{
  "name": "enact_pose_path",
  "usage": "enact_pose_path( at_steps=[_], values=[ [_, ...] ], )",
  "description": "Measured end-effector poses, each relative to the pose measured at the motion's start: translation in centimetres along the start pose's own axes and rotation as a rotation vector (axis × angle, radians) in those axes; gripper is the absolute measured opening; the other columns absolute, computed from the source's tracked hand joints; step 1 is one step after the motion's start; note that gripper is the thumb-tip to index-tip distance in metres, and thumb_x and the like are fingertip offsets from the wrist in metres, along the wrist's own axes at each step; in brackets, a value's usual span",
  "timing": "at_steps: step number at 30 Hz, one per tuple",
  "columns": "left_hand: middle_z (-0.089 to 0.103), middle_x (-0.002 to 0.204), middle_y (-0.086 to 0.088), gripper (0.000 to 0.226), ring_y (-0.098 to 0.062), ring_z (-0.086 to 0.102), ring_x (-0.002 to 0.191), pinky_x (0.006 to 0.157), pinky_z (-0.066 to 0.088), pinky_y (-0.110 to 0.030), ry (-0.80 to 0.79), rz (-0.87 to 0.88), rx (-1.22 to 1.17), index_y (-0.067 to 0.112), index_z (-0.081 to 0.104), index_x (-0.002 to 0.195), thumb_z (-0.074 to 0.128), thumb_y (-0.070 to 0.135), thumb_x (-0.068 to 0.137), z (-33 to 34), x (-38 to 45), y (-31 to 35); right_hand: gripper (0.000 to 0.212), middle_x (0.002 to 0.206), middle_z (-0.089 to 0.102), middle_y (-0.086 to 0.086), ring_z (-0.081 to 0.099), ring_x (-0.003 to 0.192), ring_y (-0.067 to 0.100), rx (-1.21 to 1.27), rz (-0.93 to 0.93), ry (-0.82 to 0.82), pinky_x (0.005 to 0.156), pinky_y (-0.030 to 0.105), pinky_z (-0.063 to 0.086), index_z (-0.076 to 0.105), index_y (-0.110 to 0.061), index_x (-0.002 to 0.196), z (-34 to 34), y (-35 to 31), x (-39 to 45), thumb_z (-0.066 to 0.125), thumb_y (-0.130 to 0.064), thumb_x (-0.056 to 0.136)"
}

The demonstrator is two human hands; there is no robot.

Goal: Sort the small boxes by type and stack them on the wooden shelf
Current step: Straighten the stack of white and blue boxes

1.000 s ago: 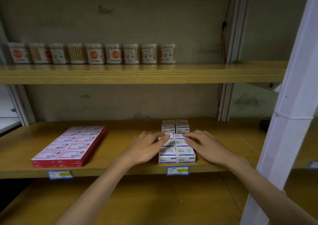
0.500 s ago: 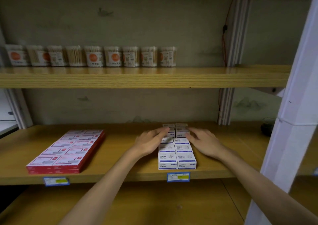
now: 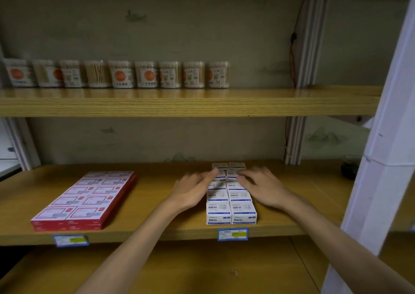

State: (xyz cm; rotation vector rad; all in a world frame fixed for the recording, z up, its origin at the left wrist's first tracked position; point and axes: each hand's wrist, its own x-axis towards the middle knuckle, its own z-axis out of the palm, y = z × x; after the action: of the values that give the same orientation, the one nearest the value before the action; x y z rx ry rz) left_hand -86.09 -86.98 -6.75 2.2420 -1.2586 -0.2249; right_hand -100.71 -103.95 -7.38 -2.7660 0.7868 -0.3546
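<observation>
Now both hands lie flat on the white boxes point(image 3: 231, 206) — left hand point(image 3: 193, 189) against the stack's left side, right hand point(image 3: 261, 187) on its right, fingers straight, gripping nothing. These sit mid-shelf point(image 3: 157, 203) in two columns; red boxes point(image 3: 86, 198) lie well apart, leftward.

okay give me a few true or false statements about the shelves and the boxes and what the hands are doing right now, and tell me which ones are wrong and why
1. The white and blue boxes sit in two columns on the middle shelf. True.
2. The red boxes lie to the right of the white and blue ones. False: they lie to the left.
3. The left hand and the right hand flank the white and blue boxes, fingers reaching toward the back rows. True.
4. The right hand is lifting a red box. False: neither hand touches the red boxes.
5. The cotton swab tubs stand in a row on the upper shelf. True.
</observation>
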Motion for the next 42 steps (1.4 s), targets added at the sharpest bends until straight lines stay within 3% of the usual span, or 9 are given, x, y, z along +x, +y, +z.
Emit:
enact_pose_path(
  at_steps=[7, 12, 25, 30, 34, 37, 42],
  values=[
    [0.044, 0.154, 0.006, 0.069, -0.024, 0.034, 0.146, 0.12, 0.019, -0.052, -0.011, -0.007, -0.005, 0.034, 0.04, 0.15, 0.014, 0.071, 0.097, -0.2, 0.5, 0.0, 0.053, 0.158, 0.038, 0.003, 0.028, 0.147, 0.028, -0.039, 0.014, -0.064, 0.114, 0.047, 0.03, 0.033, -0.041, 0.153, -0.2, -1.0, 0.6, 0.027, -0.059, 0.104],
    [0.043, 0.155, 0.008, 0.07, -0.022, 0.035, 0.145, 0.121, 0.016, -0.057, -0.015, 0.027, -0.003, 0.035, 0.04, 0.15, 0.014, 0.072, 0.096, 0.0, 0.5, -0.4, 0.051, 0.151, 0.045, 0.001, 0.033, 0.144, 0.027, -0.011, 0.007, -0.062, 0.112, 0.048, 0.033, 0.037, -0.047, 0.149, 0.0, -0.6, 0.4, 0.023, -0.062, 0.102],
    [0.06, 0.138, 0.015, 0.086, -0.015, 0.052, 0.131, 0.112, 0.034, -0.055, 0.012, 0.088, -0.015, 0.041, 0.053, 0.137, 0.01, 0.09, 0.082, 0.2, 0.5, -1.7, 0.055, 0.153, 0.043, 0.0, 0.03, 0.145, 0.025, -0.015, -0.028, -0.055, 0.114, 0.05, 0.032, 0.036, -0.046, 0.151, 0.2, -0.5, -0.4, 0.024, -0.064, 0.101],
    [0.058, 0.141, 0.011, 0.073, -0.016, 0.051, 0.133, 0.114, 0.035, -0.051, -0.023, 0.085, -0.01, 0.036, 0.051, 0.141, 0.019, 0.079, 0.091, -0.4, 0.2, -1.4, 0.05, 0.144, 0.051, -0.003, 0.041, 0.136, 0.02, 0.011, -0.038, -0.078, 0.107, 0.044, 0.04, 0.044, -0.044, 0.146, -0.2, -0.2, 0.0, 0.026, -0.061, 0.102],
    [0.053, 0.147, 0.008, 0.068, -0.02, 0.048, 0.136, 0.112, 0.035, -0.041, 0.002, 0.046, -0.066, 0.037, 0.045, 0.146, 0.021, 0.074, 0.095, -0.9, 0.9, -1.3, 0.055, 0.132, 0.065, -0.003, 0.06, 0.118, 0.014, 0.113, -0.016, 0.041, 0.1, 0.039, 0.048, 0.058, -0.033, 0.135, -0.1, 0.5, 1.2, 0.025, -0.062, 0.102],
    [0.043, 0.155, 0.006, 0.066, -0.023, 0.04, 0.143, 0.116, 0.03, -0.041, 0.001, 0.012, -0.139, 0.038, 0.038, 0.15, 0.02, 0.072, 0.096, -1.0, 2.3, -0.6, 0.058, 0.144, 0.057, 0.004, 0.051, 0.134, 0.026, 0.077, 0.064, 0.086, 0.111, 0.045, 0.042, 0.046, -0.033, 0.146, 0.2, 1.6, 3.2, 0.022, -0.062, 0.102],
    [0.035, 0.16, 0.002, 0.085, -0.026, 0.036, 0.144, 0.116, 0.025, -0.043, -0.136, -0.149, -0.214, 0.041, 0.031, 0.153, 0.014, 0.088, 0.084, -0.6, 4.9, 0.4, 0.063, 0.161, 0.036, 0.004, 0.029, 0.149, 0.031, 0.021, 0.119, -0.035, 0.121, 0.05, 0.024, 0.036, -0.039, 0.152, 1.1, 2.0, 5.5, 0.018, -0.068, 0.1]
  ],
)
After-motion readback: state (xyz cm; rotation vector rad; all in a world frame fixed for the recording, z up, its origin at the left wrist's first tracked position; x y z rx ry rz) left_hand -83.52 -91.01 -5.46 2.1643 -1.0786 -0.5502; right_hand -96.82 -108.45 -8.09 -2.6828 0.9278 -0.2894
